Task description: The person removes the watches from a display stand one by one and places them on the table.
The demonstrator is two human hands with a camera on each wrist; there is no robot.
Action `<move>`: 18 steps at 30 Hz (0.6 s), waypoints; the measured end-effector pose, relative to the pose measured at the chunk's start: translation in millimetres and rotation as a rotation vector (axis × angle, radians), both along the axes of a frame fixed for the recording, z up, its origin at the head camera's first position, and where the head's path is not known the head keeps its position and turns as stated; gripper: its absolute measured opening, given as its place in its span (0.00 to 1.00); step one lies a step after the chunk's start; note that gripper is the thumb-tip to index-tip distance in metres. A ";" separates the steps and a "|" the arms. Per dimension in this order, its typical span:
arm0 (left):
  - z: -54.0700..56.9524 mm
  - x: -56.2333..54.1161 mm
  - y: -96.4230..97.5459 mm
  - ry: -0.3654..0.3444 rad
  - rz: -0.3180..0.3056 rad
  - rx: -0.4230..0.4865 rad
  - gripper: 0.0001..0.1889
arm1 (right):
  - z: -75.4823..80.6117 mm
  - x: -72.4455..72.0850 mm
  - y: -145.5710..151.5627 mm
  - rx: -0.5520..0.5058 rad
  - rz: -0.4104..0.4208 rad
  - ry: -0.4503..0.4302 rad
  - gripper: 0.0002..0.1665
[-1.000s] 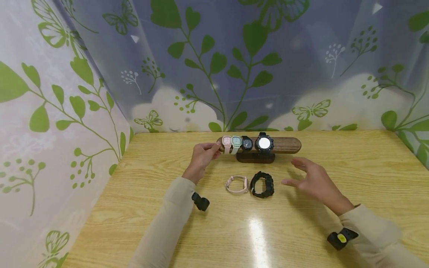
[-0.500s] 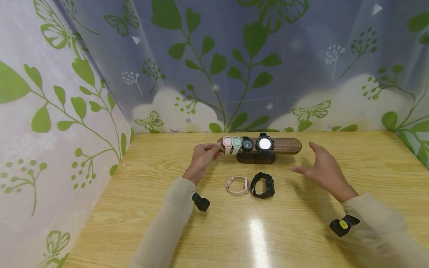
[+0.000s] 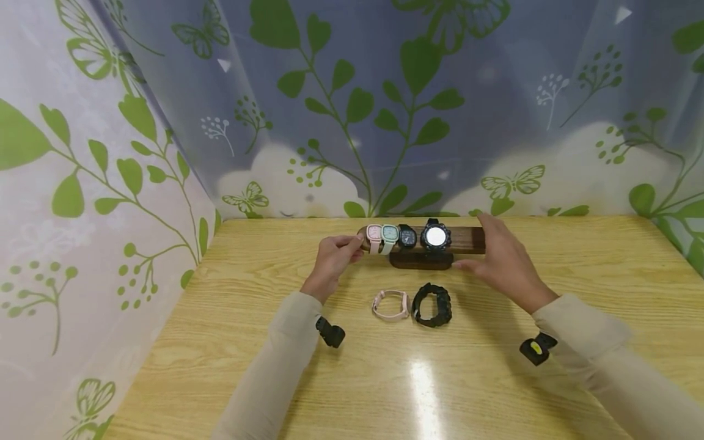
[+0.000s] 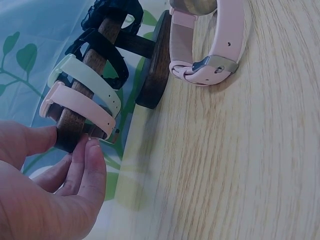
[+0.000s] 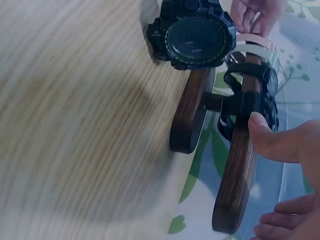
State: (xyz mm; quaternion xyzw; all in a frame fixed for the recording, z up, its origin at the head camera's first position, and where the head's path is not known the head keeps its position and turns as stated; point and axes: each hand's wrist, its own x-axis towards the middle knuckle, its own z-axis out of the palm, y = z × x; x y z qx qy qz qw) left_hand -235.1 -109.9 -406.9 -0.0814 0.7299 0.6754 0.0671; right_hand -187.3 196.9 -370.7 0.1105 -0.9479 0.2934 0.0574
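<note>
The watch stand [image 3: 466, 241] sits at the back of the desk [image 3: 363, 391], a dark wooden bar raised on a short base [image 3: 421, 261]. Along it, from the left end, come a pink watch [image 3: 374, 232], a mint watch [image 3: 390, 233], a small black watch [image 3: 407, 237] and a big black watch [image 3: 437, 236] with a bright glare on its face. The left hand [image 3: 334, 256] pinches the bar's left end, thumb on one side and fingers on the other, just beside the pink strap. The right hand [image 3: 508, 263] is spread wide about the other end; whether its thumb truly presses the wood or only lies over it is hard to tell. In front lie a pink band [image 3: 406, 304] and a chunky black watch [image 3: 442, 305], both buckled into loops and near each other

The bar looks rigid and smooth, probably of modest weight, with the big black watch likely the heaviest load on it. The base is short, so a push at one end could well tip or swing it; a light grip at both bare ends seems the best hold. The straps look soft and bendy, the faces more easily scratched, so fingers should go on the straps or case edges
</note>
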 end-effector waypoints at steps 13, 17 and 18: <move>0.9 0.6 0.4 0.016 -0.002 -0.010 0.17 | -2.5 -9.4 -33.6 0.120 0.080 0.143 0.58; 0.1 0.3 -0.1 0.013 -0.001 -0.006 0.17 | -6.6 -12.5 -40.1 0.171 0.103 0.175 0.56; -0.1 0.2 -0.2 0.012 -0.001 -0.005 0.17 | -7.2 -13.2 -41.5 0.178 0.112 0.168 0.55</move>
